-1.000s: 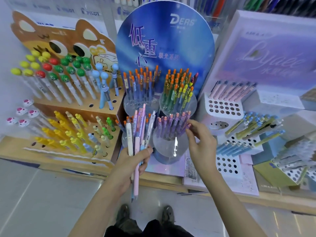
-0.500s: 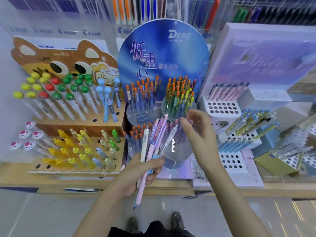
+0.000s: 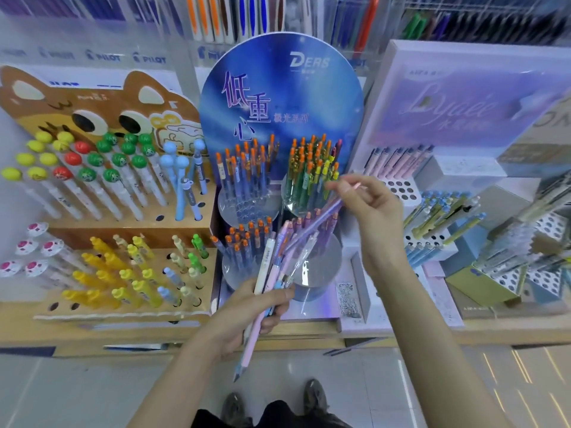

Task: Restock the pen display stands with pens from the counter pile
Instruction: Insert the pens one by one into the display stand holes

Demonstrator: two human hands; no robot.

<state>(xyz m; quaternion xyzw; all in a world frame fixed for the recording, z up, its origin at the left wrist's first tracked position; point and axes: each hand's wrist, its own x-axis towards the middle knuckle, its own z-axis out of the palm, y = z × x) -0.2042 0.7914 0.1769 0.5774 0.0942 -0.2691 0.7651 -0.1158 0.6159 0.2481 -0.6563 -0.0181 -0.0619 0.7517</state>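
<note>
The left hand (image 3: pixel 247 316) grips a fanned bundle of pens (image 3: pixel 269 267), thumb laid across the barrels, with the tips pointing down past the wrist. Up and to its right, the right hand (image 3: pixel 370 211) pinches a single lilac pen (image 3: pixel 324 215) near its upper end. The pen slants down toward the bundle, and blur makes it hard to tell whether its lower end touches the other pens. Just beyond both hands stands the blue DERS display stand (image 3: pixel 278 88), and its cup of purple pens (image 3: pixel 323 267) sits between the hands. A brown cat-faced stand (image 3: pixel 92 97) is left of the left hand. A white perforated stand (image 3: pixel 398 185) is just right of the right hand.
</note>
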